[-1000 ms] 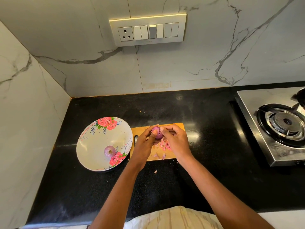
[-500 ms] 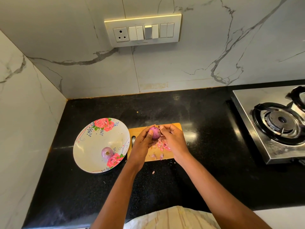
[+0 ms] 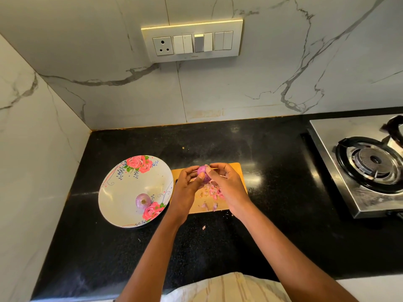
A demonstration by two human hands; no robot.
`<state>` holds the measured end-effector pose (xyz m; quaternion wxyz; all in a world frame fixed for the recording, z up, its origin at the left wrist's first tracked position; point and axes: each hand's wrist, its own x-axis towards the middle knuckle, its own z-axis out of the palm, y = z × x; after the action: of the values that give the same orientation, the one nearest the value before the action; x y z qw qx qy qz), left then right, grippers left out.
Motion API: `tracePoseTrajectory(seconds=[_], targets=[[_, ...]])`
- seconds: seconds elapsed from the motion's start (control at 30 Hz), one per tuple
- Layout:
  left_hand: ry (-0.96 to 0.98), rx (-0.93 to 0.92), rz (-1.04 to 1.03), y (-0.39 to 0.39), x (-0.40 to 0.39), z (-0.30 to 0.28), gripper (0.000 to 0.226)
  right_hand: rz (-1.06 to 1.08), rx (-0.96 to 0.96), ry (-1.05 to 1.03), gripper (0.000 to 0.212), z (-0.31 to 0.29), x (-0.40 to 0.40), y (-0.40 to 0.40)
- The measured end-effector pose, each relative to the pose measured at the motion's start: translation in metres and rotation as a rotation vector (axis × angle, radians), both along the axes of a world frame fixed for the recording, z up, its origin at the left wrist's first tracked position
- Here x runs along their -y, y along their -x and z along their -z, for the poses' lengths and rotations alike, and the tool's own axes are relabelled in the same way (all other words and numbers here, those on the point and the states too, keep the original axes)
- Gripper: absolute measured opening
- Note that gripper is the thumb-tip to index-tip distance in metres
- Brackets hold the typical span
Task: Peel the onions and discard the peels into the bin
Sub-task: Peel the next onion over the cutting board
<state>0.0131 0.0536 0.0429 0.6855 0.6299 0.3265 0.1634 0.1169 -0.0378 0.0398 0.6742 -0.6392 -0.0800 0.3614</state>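
Counter (image 3: 272,171) black, marble-tiled wall (image 3: 218,88) behind

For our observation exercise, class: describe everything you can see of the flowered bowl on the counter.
The bowl is wide, shallow and round, cream-white and glossy, perhaps melamine or ceramic. Pink roses with green leaves and blue sprigs mark its far and near rims, with thin curling lines between. It sits tilted on the black counter, left of the cutting board. One small purple onion lies inside, near the front roses. No hand touches it.
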Motion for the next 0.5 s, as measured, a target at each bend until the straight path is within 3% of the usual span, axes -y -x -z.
tracePoseTrajectory(seconds=[0.13,0.33,0.5], targets=[[-0.044,-0.003,0.047,0.0003,0.0030,0.0045,0.033,0.061,-0.045,0.034,0.012,0.0006,0.0011,-0.0042],[0.058,0.039,-0.017,-0.0008,0.0058,0.0059,0.025,-0.043,-0.008,0.004,0.021,0.0045,0.0064,-0.0038],[0.128,0.037,0.013,0.0010,0.0077,0.0044,0.037,0.007,0.067,0.066,0.014,0.0070,0.0058,-0.0068]])
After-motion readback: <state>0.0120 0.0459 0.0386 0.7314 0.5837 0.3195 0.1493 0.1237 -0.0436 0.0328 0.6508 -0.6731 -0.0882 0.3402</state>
